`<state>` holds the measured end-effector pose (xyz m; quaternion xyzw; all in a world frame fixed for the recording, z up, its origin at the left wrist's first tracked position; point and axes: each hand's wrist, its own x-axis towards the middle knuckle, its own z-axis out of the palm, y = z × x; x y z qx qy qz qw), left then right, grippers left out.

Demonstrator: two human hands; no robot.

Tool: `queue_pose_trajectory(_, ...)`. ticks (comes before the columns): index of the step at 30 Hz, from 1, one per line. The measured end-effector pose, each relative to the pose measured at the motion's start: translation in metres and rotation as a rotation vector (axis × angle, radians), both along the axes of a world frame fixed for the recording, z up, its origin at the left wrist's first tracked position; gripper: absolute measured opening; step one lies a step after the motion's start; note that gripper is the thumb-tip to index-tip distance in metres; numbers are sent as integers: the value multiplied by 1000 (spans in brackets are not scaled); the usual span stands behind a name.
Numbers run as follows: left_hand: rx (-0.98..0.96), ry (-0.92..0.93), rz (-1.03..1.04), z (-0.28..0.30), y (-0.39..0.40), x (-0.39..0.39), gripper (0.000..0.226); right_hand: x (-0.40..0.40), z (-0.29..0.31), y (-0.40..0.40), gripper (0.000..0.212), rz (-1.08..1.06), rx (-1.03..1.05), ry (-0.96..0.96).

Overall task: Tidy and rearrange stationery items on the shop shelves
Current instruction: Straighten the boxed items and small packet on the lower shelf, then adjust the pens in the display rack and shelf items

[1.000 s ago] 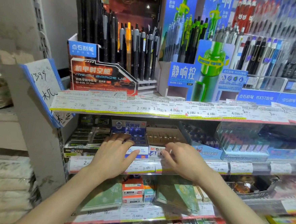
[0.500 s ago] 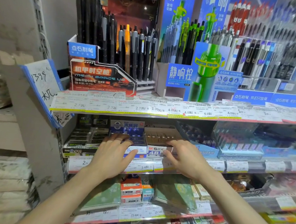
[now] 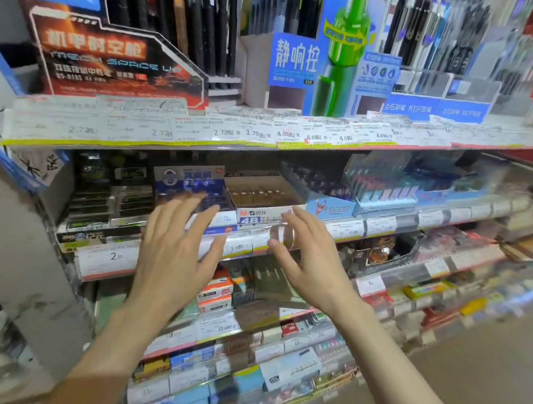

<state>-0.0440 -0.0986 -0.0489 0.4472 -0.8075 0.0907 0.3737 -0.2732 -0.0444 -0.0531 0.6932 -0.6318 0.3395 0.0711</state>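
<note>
4B box (image 3: pixel 259 215) right of blue box (image 3: pixel 187 182), pens (image 3: pixel 189 19) on shelf above

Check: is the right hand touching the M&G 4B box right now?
Cannot tell. In the head view the right hand is open, its blurred fingertips overlapping the front edge of the 4B box; neither contact nor a gap shows plainly.

This is a stationery shop. Tiered retail shelves (image 3: pixel 294 150) carry stock in open display boxes, and printed price tags (image 3: pixel 226 132) reading 2.7, 1.70 and 4.0 yuan run along the front edge of the top shelf. Above them stand upright pens (image 3: pixel 208 24) in branded cardboard displays, one orange and black (image 3: pixel 111 61), one blue with a large green pen graphic (image 3: pixel 319 63). On the shelf below, a box marked 4B (image 3: pixel 254 215) sits at the front edge, with more price labels (image 3: pixel 113 257) clipped to the lower shelf rails.
</note>
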Motion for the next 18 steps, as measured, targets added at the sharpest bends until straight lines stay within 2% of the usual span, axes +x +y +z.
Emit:
queue_pose_trajectory(4,66,187,-82,-25,27,-3,46,-3,-30,32,58,-25,44,-132)
queue_pose_trajectory(10,360,342,-64,-88,71,-33,52,-24,-91,87,53,-100,184,-314)
queue_pose_trajectory(13,424,383,-52,-110,97,-60,48,-53,-110,109,54,-102,259,-365)
queue_pose_trajectory(18,548,440,27,-113,131,-134,43,-137,-123,136,48,-68,289,-450)
